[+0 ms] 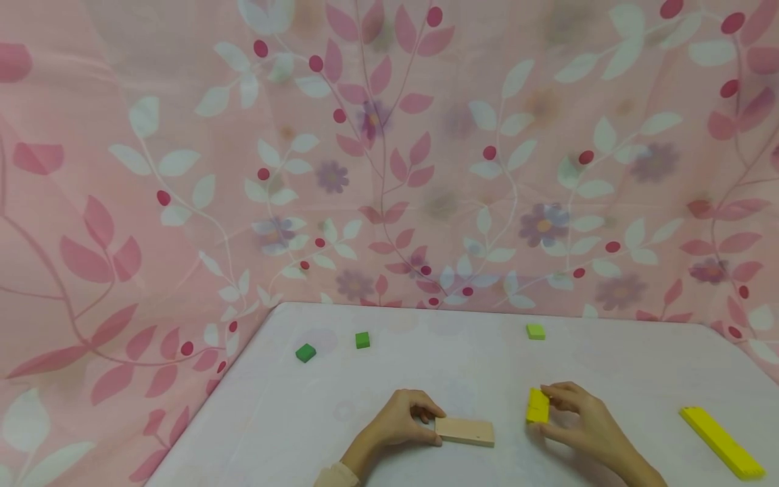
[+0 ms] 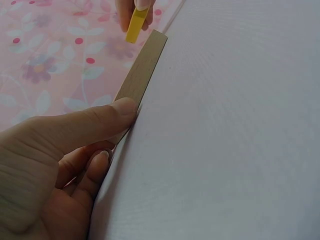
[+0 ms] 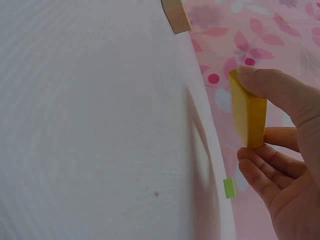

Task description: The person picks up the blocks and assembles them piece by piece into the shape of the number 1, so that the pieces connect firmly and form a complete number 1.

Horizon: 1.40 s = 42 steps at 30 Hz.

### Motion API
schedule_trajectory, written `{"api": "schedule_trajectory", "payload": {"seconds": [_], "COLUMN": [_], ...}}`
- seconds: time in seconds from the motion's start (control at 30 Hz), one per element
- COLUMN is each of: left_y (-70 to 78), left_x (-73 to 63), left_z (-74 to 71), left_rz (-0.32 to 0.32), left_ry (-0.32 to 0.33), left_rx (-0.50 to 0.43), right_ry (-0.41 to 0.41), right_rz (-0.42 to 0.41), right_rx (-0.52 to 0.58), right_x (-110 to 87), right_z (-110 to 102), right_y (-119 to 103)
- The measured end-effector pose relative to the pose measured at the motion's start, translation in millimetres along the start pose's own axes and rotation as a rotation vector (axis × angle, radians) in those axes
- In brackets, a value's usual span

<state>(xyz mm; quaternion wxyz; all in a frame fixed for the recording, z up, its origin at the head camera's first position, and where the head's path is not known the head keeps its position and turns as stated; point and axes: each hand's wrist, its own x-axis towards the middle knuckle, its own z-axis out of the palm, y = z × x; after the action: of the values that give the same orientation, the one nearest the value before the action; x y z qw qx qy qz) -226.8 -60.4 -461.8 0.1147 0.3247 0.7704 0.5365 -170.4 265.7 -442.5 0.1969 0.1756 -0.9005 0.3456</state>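
My left hand (image 1: 406, 418) pinches one end of a plain wooden block (image 1: 465, 431), long and flat, low over the white table. In the left wrist view the thumb presses on the near end of this wooden block (image 2: 142, 70), with fingers curled beneath. To its right, my right hand (image 1: 581, 419) holds a short yellow block (image 1: 538, 406) between thumb and fingers. The right wrist view shows that yellow block (image 3: 248, 110) raised above the tabletop, the thumb on one edge and fingertips on the opposite one. A gap separates the two blocks.
A long yellow bar (image 1: 721, 441) lies at the right of the white table (image 1: 255, 419). Two dark green blocks, one a cube (image 1: 362, 340) and one farther left (image 1: 306, 352), sit toward the back left. A light green block (image 1: 535, 331) is near the back edge, before a floral curtain (image 1: 389, 169).
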Motion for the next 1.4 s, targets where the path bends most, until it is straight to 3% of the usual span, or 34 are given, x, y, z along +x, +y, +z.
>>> {"api": "schedule_trajectory", "payload": {"seconds": [0.3,0.57,0.77,1.03,1.4], "left_y": [17.7,2.7,2.0,35.0,35.1], "left_x": [-4.5,-1.0,-0.5,-8.0,-7.6], "left_z": [0.1,-0.3,-0.7,-4.4,-4.3], "left_rz": [0.0,-0.001,-0.001,0.01,0.015], "left_ry": [0.009,0.006,0.004,0.001,-0.004], "left_rx": [0.012,0.016,0.011,0.01,0.01], "right_ry": [0.007,0.014,0.007,-0.014,-0.008], "right_rz": [-0.009,-0.031,-0.03,-0.032,-0.063], "right_rx": [0.026,0.003,0.021,0.057,0.1], "right_x": [8.2,14.1,17.9,23.0,28.7], "right_z": [6,8,10,15,24], "right_y": [-6,-11,-12,-14,-17]}}
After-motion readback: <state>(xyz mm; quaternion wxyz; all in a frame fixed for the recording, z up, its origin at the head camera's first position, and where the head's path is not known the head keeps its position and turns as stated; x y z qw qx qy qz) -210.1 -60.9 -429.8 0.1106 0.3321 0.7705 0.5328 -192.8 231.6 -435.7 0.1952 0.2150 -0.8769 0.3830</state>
